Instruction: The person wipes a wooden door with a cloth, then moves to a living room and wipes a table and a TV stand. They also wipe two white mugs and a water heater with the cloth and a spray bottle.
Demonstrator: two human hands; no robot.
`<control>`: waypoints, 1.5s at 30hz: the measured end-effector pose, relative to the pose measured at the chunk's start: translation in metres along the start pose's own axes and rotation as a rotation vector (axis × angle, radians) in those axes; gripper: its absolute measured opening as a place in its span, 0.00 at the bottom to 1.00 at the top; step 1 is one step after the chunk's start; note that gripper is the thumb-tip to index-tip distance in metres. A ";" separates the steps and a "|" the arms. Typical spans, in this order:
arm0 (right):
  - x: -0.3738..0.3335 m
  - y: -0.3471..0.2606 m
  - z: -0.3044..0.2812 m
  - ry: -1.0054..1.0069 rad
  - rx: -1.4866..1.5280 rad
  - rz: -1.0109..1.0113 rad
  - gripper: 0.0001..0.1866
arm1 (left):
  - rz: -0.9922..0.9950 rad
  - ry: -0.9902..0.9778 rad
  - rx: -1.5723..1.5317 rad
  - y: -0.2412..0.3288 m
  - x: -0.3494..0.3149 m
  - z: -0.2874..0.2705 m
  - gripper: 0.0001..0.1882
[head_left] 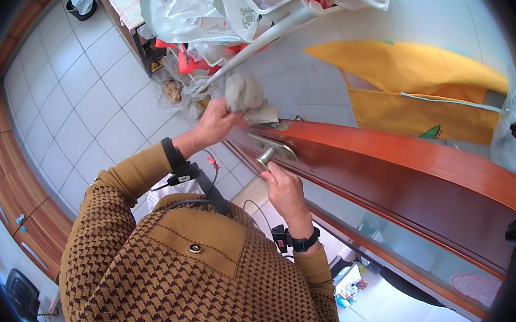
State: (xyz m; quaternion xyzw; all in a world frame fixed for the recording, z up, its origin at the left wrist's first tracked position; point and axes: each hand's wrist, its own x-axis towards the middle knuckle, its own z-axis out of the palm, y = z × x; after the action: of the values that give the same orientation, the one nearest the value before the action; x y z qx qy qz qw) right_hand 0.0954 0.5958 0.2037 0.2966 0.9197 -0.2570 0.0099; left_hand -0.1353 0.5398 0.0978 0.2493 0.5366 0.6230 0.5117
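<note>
In the head view, the person's left hand (217, 121) grasps a pale grey cloth (244, 94), bunched up beside the end of the reddish-brown door (388, 176). The right hand (287, 193) has its fingers closed on the metal door handle (265, 156), which sits on the door's face near that same end, just right of the left hand. Beyond the cloth stands a white rack (273, 33) (plastic bags (178, 15) crowd it), and a yellow fabric piece (387, 110) hangs past the door. Light tiled floor (83, 98) spreads toward wooden cabinets (15, 171) at left.
</note>
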 end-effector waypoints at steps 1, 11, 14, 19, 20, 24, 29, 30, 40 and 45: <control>0.000 -0.001 -0.001 -0.020 -0.003 0.023 0.09 | 0.076 0.017 -0.118 -0.002 0.002 0.001 0.18; 0.002 -0.003 0.001 -0.002 -0.018 0.015 0.08 | 0.280 0.079 0.501 -0.065 0.019 0.001 0.17; 0.001 -0.003 0.001 -0.011 -0.023 0.024 0.08 | -0.332 0.186 -0.099 -0.088 0.032 -0.014 0.20; 0.001 -0.005 0.002 -0.029 -0.008 0.077 0.09 | 0.112 -0.020 0.514 -0.074 0.022 -0.007 0.15; 0.001 -0.005 0.002 -0.039 -0.005 0.084 0.10 | 0.154 -0.010 0.471 -0.065 0.019 -0.004 0.14; 0.003 -0.005 0.002 -0.063 0.006 0.101 0.10 | 0.271 -0.082 0.276 -0.032 0.013 0.012 0.16; 0.003 -0.005 0.001 -0.063 -0.020 0.080 0.08 | 0.180 0.051 0.373 -0.038 0.012 0.017 0.15; 0.003 -0.006 0.001 -0.059 -0.024 0.075 0.08 | 0.027 0.055 0.409 -0.039 0.013 0.015 0.15; 0.002 -0.006 0.005 -0.035 -0.025 0.114 0.12 | 0.949 -0.290 0.176 0.056 0.025 0.032 0.19; 0.000 -0.007 0.005 -0.055 0.004 0.114 0.13 | 0.772 -0.421 0.289 0.052 0.032 0.019 0.22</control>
State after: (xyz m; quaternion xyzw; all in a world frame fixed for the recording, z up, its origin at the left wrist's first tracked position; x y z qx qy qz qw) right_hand 0.0908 0.5889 0.2027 0.3416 0.9001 -0.2658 0.0492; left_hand -0.1489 0.5819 0.1440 0.6208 0.3703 0.6224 0.3002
